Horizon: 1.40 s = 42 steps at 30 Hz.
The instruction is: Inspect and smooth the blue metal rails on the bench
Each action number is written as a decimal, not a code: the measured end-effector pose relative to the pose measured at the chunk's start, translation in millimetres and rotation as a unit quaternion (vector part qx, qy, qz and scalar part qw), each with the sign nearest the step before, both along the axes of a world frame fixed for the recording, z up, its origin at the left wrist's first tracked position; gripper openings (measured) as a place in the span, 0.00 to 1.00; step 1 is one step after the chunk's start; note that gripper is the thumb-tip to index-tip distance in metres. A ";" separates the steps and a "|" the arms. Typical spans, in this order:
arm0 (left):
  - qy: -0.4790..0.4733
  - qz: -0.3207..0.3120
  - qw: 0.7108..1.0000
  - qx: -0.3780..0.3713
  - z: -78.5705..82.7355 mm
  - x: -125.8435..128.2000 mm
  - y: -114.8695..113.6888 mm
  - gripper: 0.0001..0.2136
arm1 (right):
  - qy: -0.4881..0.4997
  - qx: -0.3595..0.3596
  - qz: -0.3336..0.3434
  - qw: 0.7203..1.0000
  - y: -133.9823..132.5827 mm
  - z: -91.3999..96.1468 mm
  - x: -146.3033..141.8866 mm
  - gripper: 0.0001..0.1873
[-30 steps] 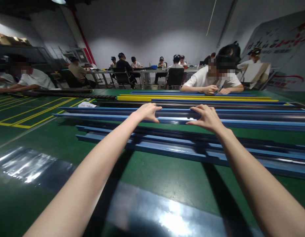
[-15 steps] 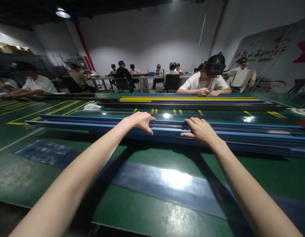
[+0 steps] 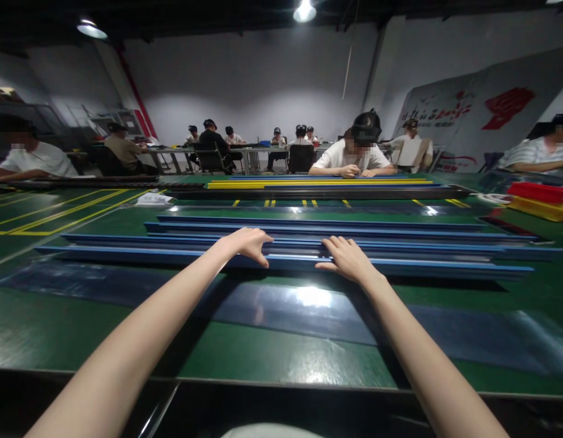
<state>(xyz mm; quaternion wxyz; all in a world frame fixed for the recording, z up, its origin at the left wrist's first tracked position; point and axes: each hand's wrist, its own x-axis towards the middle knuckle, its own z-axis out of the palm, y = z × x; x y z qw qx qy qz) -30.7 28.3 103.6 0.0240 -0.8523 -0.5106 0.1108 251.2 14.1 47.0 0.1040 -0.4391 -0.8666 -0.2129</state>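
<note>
Both my arms reach out over a green table (image 3: 281,359). My left hand (image 3: 245,243) and my right hand (image 3: 345,258) are curled over the near edge of a long blue rail (image 3: 445,266), the closest of several blue rails (image 3: 400,228) lying side by side across the table. Thumbs sit on the near side, fingers on top, about a hand's width apart. A glossy dark strip (image 3: 126,289) lies on the table just in front of the rail.
Beyond the blue rails lie black, yellow and blue rails (image 3: 318,182), where a person in a white shirt (image 3: 349,158) works. Red and yellow trays (image 3: 541,201) sit at right. Other people sit at the left and at far tables (image 3: 245,149).
The view has pulled back and risen, so the table's near edge now shows. The gripped blue rail has come towards me, and both hands have kept their hold on it.
</note>
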 end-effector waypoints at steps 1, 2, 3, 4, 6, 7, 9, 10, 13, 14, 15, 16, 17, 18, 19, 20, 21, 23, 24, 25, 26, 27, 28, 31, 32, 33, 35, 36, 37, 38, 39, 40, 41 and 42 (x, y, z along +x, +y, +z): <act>0.004 -0.003 1.000 -0.005 -4.1 0.5 -0.5 0.39 | 0.001 -0.007 -0.002 1.000 -1.7 -3.8 0.3 0.36; 0.005 -0.003 1.000 -0.007 -7.8 1.0 -0.9 0.39 | 0.004 -0.013 -0.004 1.000 -3.2 -7.5 0.5 0.36; 0.006 -0.002 1.000 -0.010 -10.9 1.5 -1.2 0.39 | 0.009 -0.020 -0.005 1.000 -4.5 -10.8 0.6 0.36; 0.004 -0.001 1.000 -0.009 -13.5 2.0 -1.5 0.38 | 0.014 -0.026 -0.007 1.000 -5.7 -13.8 0.7 0.36; 0.002 0.001 1.000 -0.010 -16.9 3.3 -1.8 0.38 | 0.024 -0.037 -0.012 0.999 -7.4 -18.2 1.0 0.36; 0.002 0.001 1.000 -0.010 -17.8 4.1 -2.0 0.39 | 0.028 -0.041 -0.015 0.999 -8.0 -19.7 1.1 0.36; 0.005 0.004 1.000 -0.012 -17.9 5.8 -2.8 0.39 | 0.034 -0.047 -0.019 0.998 -9.0 -21.1 1.4 0.36; 0.007 0.005 1.000 -0.013 -17.3 6.7 -3.4 0.38 | 0.037 -0.049 -0.021 0.998 -9.4 -21.2 1.6 0.35; 0.008 0.009 1.000 -0.019 -14.5 10.1 -6.0 0.37 | 0.052 -0.053 -0.024 0.997 -11.0 -20.7 2.2 0.35; 0.007 0.011 1.000 -0.023 -13.9 11.4 -6.8 0.38 | 0.059 -0.055 -0.025 0.996 -11.6 -20.5 2.3 0.35; 0.005 0.010 1.000 -0.027 -13.6 12.9 -7.4 0.38 | 0.066 -0.057 -0.026 0.996 -12.2 -20.2 2.4 0.35; 0.006 0.011 0.999 -0.036 -13.7 14.6 -7.9 0.38 | 0.072 -0.060 -0.026 0.995 -12.7 -20.0 2.5 0.35; 0.007 0.016 0.999 -0.043 -14.3 16.4 -8.3 0.38 | 0.077 -0.062 -0.027 0.995 -13.2 -19.9 2.6 0.36; 0.005 0.021 0.999 -0.050 -15.3 18.5 -8.5 0.38 | 0.082 -0.065 -0.028 0.994 -13.5 -19.7 2.6 0.36; 0.000 0.025 0.998 -0.052 -16.6 20.9 -8.8 0.38 | 0.085 -0.067 -0.028 0.994 -13.7 -19.5 2.6 0.36; -0.006 0.027 0.998 -0.057 -18.0 23.5 -9.0 0.39 | 0.088 -0.069 -0.026 0.993 -13.8 -19.4 2.5 0.37; -0.018 0.028 0.998 -0.061 -19.6 26.4 -9.3 0.40 | 0.088 -0.071 -0.025 0.993 -13.8 -19.2 2.4 0.37; -0.048 0.035 0.995 -0.079 -23.0 33.2 -9.6 0.43 | 0.088 -0.075 -0.020 0.993 -14.0 -19.0 2.4 0.37; -0.064 0.035 0.994 -0.084 -24.9 37.2 -9.7 0.44 | 0.088 -0.077 -0.018 0.993 -14.2 -18.9 2.5 0.37; -0.079 0.032 0.993 -0.087 -26.9 41.4 -9.7 0.43 | 0.089 -0.079 -0.015 0.993 -14.6 -18.7 3.0 0.36; -0.092 0.024 0.992 -0.088 -29.1 46.1 -9.6 0.42 | 0.091 -0.081 -0.013 0.992 -15.2 -18.6 3.7 0.36; -0.101 0.014 0.991 -0.086 -31.5 51.0 -9.6 0.41 | 0.095 -0.082 -0.011 0.992 -15.9 -18.4 4.8 0.35; -0.106 0.004 0.991 -0.081 -34.0 56.1 -9.8 0.40 | 0.100 -0.083 -0.010 0.991 -16.7 -18.1 6.2 0.34; -0.125 -0.016 0.991 -0.037 -41.3 71.1 -11.9 0.36 | 0.115 -0.084 -0.017 0.990 -19.0 -17.1 12.1 0.31; -0.134 -0.023 0.991 -0.018 -43.4 75.4 -13.0 0.35 | 0.117 -0.085 -0.022 0.989 -19.5 -16.9 14.2 0.30; -0.139 -0.028 0.990 -0.005 -45.3 79.2 -14.2 0.33 | 0.119 -0.086 -0.026 0.989 -19.7 -16.7 16.1 0.29; -0.144 -0.015 0.989 0.020 -48.5 85.0 -16.6 0.31 | 0.120 -0.085 -0.034 0.989 -19.5 -16.7 18.9 0.28; -0.145 -0.006 0.989 0.031 -49.8 87.3 -17.7 0.30 | 0.120 -0.084 -0.035 0.989 -19.2 -16.9 19.7 0.27; -0.147 0.003 0.988 0.041 -51.1 89.2 -18.7 0.29 | 0.120 -0.083 -0.036 0.989 -18.8 -17.1 20.1 0.26; -0.149 0.010 0.988 0.049 -52.2 90.9 -19.8 0.28 | 0.119 -0.081 -0.037 0.989 -18.3 -17.4 20.1 0.25; -0.150 0.018 0.987 0.057 -53.3 92.6 -20.8 0.27 | 0.118 -0.079 -0.036 0.989 -17.9 -17.8 20.0 0.25; -0.151 0.026 0.986 0.066 -54.3 94.2 -21.8 0.27 | 0.115 -0.076 -0.035 0.990 -17.6 -18.2 19.7 0.25; -0.152 0.034 0.985 0.076 -55.2 95.9 -22.7 0.26 | 0.113 -0.073 -0.035 0.990 -17.3 -18.6 19.5 0.25; -0.152 0.042 0.984 0.087 -56.1 97.5 -23.5 0.26 | 0.112 -0.068 -0.034 0.991 -17.1 -19.0 19.3 0.25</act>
